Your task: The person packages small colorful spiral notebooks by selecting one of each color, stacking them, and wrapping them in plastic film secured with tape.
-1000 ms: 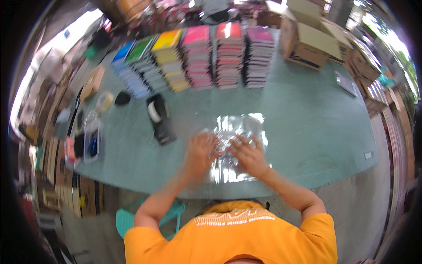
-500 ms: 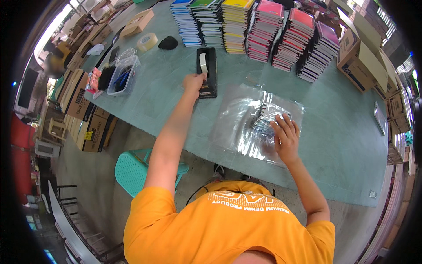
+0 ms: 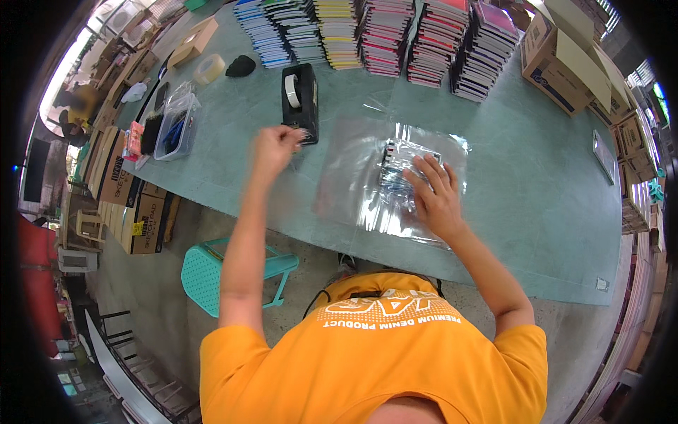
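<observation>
At the near end of a black tape dispenser (image 3: pixel 311 106), my left hand (image 3: pixel 272 152) is closed in a pinch. A small clear glint at its fingertips looks like a strip of tape, partly blurred. The roll of clear tape (image 3: pixel 292 90) sits in the dispenser. My right hand (image 3: pixel 436 198) lies flat with fingers spread on a large clear plastic sheet or bag (image 3: pixel 346 177). Beneath that hand is a small spiral-bound notebook (image 3: pixel 390 161), wrapped in the shiny plastic and partly hidden by my fingers.
Several stacks of colored notebooks (image 3: pixel 385 39) line the far side of the green table (image 3: pixel 537 219). An opened carton (image 3: pixel 554 74) stands far right. On the left are a plastic bin (image 3: pixel 175 134) and a wide tape roll (image 3: pixel 210 69). A teal stool (image 3: pixel 205 279) stands below the table's edge.
My left hand has drawn back from the tape roll toward the dispenser's near end, in a pinch. The right hand stays on the wrapped notebook. The whole view has shifted slightly.
</observation>
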`<action>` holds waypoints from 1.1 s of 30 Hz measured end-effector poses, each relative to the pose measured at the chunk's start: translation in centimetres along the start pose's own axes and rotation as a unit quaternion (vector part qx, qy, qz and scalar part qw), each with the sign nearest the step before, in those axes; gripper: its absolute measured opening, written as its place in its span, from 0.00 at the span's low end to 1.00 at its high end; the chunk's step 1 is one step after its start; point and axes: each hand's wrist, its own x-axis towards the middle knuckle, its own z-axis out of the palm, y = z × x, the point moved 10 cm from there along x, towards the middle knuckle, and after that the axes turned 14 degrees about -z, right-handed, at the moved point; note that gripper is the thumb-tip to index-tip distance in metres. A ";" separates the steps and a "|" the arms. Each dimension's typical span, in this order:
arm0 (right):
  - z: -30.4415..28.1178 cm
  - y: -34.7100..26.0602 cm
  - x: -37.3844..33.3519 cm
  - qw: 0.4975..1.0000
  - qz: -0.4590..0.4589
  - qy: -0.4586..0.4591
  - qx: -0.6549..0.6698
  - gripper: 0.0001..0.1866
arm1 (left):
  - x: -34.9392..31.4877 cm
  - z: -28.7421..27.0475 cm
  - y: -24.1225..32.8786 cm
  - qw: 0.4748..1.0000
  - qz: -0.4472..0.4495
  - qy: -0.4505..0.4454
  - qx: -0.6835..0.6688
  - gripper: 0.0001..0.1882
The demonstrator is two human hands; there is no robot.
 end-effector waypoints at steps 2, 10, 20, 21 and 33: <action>-0.7 -0.5 0.1 0.999 -0.006 0.035 -0.007 0.28 | -4.2 5.1 1.2 0.965 -0.084 -0.103 -0.225 0.12; -0.9 -0.3 0.5 0.994 -0.041 0.055 0.080 0.21 | -9.8 13.6 6.2 0.970 -0.072 -0.080 -0.218 0.17; -0.3 5.2 4.4 0.976 0.117 0.057 0.176 0.16 | -11.2 13.3 3.7 0.993 0.039 0.070 -0.089 0.18; 1.9 6.2 5.0 0.950 0.157 -0.028 0.268 0.19 | -11.2 14.0 2.6 0.993 0.055 0.072 -0.075 0.17; 1.3 5.0 8.7 0.905 0.138 -0.150 0.374 0.43 | -17.7 25.9 1.8 0.787 -0.210 -0.433 -0.387 0.24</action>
